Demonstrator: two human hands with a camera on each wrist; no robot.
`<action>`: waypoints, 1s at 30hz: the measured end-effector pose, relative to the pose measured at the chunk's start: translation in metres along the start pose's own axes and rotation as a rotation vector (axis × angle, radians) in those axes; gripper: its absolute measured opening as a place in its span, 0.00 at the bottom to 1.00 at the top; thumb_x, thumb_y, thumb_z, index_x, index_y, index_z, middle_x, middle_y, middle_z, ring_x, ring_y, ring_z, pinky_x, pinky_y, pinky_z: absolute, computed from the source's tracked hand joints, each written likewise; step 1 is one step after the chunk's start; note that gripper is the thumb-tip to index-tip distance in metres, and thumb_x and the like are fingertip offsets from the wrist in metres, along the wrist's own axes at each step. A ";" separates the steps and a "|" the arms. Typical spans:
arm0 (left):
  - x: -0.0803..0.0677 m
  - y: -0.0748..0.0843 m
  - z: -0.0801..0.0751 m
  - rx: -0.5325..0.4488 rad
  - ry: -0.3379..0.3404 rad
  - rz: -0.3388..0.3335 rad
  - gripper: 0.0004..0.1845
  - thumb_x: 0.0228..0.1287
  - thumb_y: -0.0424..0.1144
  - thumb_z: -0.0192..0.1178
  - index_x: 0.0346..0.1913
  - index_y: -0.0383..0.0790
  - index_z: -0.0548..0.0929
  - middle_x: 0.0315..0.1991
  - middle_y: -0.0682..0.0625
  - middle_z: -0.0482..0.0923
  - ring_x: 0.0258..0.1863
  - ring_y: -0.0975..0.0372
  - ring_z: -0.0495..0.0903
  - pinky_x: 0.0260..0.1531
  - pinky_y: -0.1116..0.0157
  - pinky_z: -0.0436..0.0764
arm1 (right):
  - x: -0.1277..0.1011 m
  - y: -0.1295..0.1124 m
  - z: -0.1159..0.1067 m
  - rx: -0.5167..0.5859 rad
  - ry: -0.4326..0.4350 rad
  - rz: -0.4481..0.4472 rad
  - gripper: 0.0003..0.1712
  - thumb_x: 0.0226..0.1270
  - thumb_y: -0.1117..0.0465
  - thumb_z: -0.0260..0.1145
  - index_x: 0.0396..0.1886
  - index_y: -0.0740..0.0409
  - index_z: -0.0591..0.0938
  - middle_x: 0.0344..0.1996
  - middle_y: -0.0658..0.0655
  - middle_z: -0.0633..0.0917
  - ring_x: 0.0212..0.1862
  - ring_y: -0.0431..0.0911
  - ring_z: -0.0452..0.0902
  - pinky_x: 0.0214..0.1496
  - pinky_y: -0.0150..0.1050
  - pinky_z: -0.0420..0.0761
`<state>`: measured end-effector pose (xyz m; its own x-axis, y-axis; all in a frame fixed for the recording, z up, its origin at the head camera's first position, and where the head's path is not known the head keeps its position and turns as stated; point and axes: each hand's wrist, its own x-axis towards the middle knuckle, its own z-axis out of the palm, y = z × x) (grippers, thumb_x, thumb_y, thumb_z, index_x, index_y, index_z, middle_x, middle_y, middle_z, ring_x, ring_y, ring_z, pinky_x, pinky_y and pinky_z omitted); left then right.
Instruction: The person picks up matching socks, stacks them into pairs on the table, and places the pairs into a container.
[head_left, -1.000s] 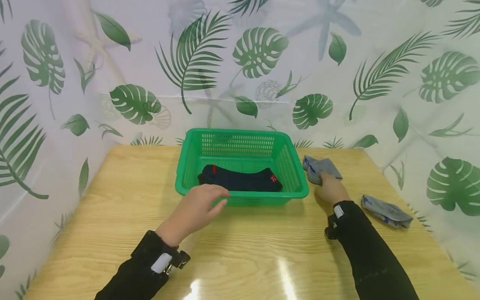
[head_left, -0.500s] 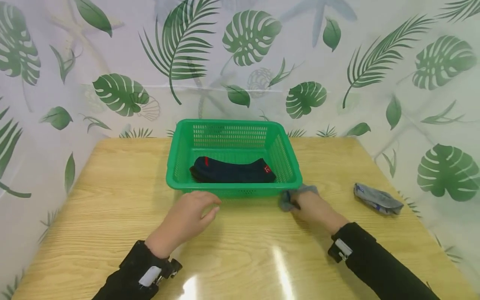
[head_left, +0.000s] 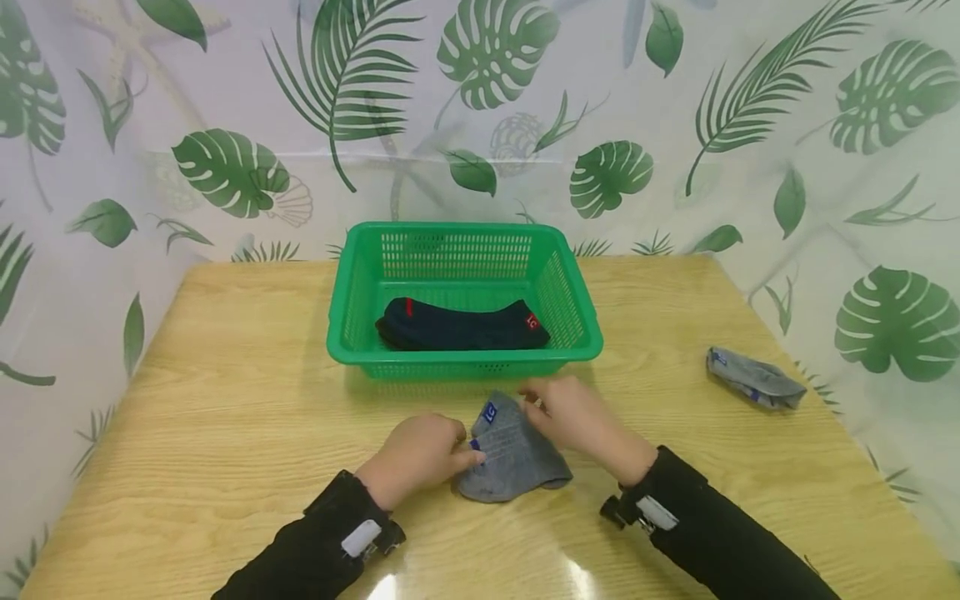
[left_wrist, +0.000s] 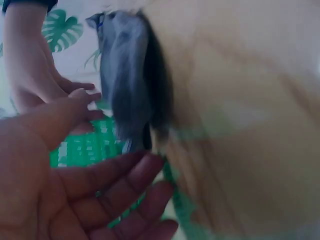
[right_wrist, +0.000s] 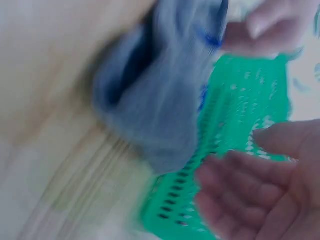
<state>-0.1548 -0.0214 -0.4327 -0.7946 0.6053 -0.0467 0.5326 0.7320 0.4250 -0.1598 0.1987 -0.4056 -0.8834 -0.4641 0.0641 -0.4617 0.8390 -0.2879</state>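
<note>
A grey sock [head_left: 513, 458] with blue marks lies on the table in front of the basket, between my two hands. At its left edge is my left hand [head_left: 420, 454], its thumb overlapping the sock in the head view. The left wrist view shows that hand's thumb and fingers [left_wrist: 145, 170] apart, not closed on the fabric. My right hand [head_left: 581, 421] is by the sock's upper right edge. Its fingers are loosely bent and apart from the sock [right_wrist: 165, 95] in the right wrist view. Dark socks [head_left: 465, 327] with red marks lie in the green basket [head_left: 465, 358].
A second folded grey sock bundle [head_left: 753, 379] rests at the table's right side. The basket stands near the back of the wooden table [head_left: 247, 375], before a leaf-patterned cloth [head_left: 525, 183].
My right hand has brought the grey sock from beside the basket's right end to the table's middle and let it go. My left hand has moved right and down to the sock.
</note>
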 end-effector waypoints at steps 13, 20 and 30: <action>-0.001 0.005 0.005 0.041 0.005 -0.086 0.12 0.47 0.38 0.74 0.28 0.43 0.79 0.23 0.55 0.76 0.23 0.63 0.74 0.20 0.65 0.72 | 0.021 0.020 0.031 -0.007 -0.141 0.221 0.16 0.60 0.60 0.68 0.19 0.54 0.71 0.15 0.48 0.68 0.20 0.42 0.65 0.21 0.35 0.64; -0.019 -0.031 -0.007 0.084 0.139 -0.142 0.08 0.51 0.27 0.67 0.27 0.44 0.80 0.25 0.52 0.79 0.24 0.59 0.77 0.21 0.62 0.74 | -0.006 0.025 0.018 -0.095 -0.239 0.335 0.20 0.62 0.58 0.61 0.12 0.55 0.69 0.18 0.54 0.74 0.22 0.47 0.69 0.23 0.44 0.73; -0.021 -0.041 -0.020 0.027 0.121 -0.163 0.12 0.54 0.44 0.72 0.37 0.42 0.85 0.27 0.53 0.79 0.29 0.59 0.78 0.28 0.61 0.76 | -0.012 0.025 0.010 -0.121 -0.136 0.104 0.33 0.52 0.39 0.73 0.45 0.62 0.81 0.38 0.59 0.80 0.39 0.52 0.77 0.41 0.49 0.80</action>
<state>-0.1654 -0.0704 -0.4309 -0.8993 0.4374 -0.0034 0.4003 0.8261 0.3966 -0.1597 0.2228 -0.4234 -0.9117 -0.4003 -0.0924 -0.3818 0.9087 -0.1689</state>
